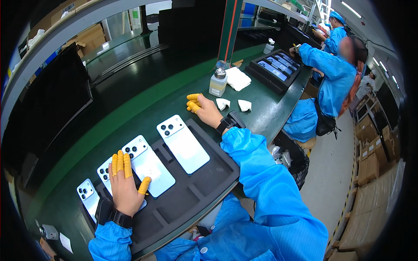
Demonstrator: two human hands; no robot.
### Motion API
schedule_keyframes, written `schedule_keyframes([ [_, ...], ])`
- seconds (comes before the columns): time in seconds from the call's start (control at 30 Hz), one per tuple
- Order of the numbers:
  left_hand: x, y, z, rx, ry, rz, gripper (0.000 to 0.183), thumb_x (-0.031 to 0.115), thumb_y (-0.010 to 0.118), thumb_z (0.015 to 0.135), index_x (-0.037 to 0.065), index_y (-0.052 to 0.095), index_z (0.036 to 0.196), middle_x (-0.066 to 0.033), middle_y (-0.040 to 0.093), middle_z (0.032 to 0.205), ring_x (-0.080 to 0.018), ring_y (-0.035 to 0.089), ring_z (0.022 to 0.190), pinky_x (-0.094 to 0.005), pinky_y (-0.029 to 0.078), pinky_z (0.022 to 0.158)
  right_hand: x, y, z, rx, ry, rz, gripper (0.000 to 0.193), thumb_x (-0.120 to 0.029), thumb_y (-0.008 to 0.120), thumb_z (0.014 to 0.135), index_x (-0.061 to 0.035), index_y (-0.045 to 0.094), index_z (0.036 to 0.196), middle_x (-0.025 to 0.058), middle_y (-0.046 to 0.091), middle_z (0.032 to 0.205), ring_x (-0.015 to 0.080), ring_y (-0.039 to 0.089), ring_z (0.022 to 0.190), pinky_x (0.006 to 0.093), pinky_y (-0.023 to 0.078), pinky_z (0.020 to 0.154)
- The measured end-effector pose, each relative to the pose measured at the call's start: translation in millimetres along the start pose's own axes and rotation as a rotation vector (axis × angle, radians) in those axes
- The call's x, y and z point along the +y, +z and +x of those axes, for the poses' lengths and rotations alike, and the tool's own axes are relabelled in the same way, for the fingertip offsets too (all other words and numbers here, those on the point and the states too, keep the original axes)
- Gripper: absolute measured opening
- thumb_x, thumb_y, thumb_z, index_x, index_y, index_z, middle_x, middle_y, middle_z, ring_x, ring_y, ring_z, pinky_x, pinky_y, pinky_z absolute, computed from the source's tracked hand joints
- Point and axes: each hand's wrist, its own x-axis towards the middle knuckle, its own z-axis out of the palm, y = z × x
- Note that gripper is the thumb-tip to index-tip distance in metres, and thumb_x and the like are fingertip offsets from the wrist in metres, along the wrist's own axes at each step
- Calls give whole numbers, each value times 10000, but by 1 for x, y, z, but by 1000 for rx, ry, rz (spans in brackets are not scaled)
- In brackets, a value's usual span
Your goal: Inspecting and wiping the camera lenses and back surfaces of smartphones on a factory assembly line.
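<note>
Left hand (124, 185) lies flat, fingers spread, on a phone (148, 164) in the tray (209, 178). Right hand (204, 109), loosely curled and empty, reaches beyond the tray toward the wipes (223, 103); taking one seems next.

long green workbench (261, 108), pale floor (331, 174), ceiling strip lights (351, 8), stacked cardboard boxes (370, 167).

Phone assembly line: green workbench (130, 108), foam tray (204, 174), blue-smocked co-worker (335, 82).
</note>
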Motion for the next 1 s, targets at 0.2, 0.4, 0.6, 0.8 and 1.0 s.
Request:
schedule_keyframes([
  [0.2, -1, 1, 0, 14, 30, 2, 772, 401, 632, 840, -74, 355, 1382, -234, 366, 1423, -362, 293, 1359, -468, 124, 1166, -1, 0, -1, 0, 6, 34, 307, -114, 508, 963, 26, 500, 1236, 159, 625, 1117, 199, 643, 967, 274, 511, 844],
  [0.4, -2, -2, 1, 3, 45, -2, 732, 380, 589, 863, -63, 339, 1391, -239, 337, 1446, -389, 276, 1359, -458, 141, 1160, -2, 0, -1, 3, -1, 51, 306, -112, 510, 961, 34, 501, 1230, 161, 624, 1116, 195, 643, 963, 274, 511, 841],
  [0.6, -1, -2, 1, -29, 21, 1, 740, 385, 592, 861, -58, 335, 1396, -235, 327, 1453, -384, 267, 1366, -455, 132, 1164, -5, -1, -2, 1, 27, 65, 302, -107, 504, 964, 36, 501, 1230, 159, 625, 1113, 192, 641, 958, 272, 509, 841],
  [0.8, -1, 1, 0, 21, 30, -1, 768, 412, 623, 850, -70, 354, 1384, -230, 359, 1427, -355, 290, 1361, -471, 114, 1166, -4, -1, -2, -6, 14, 63, 303, -100, 501, 963, 33, 496, 1236, 158, 622, 1118, 191, 637, 967, 272, 508, 847],
  [1.0, -1, -1, 0, -38, 9, 5, 755, 415, 590, 859, -60, 343, 1391, -236, 330, 1453, -381, 272, 1366, -458, 131, 1163, -12, -1, -4, 20, 44, 79, 294, -49, 520, 929, 45, 522, 1207, 195, 631, 1119, 254, 643, 1002, 302, 505, 879],
])
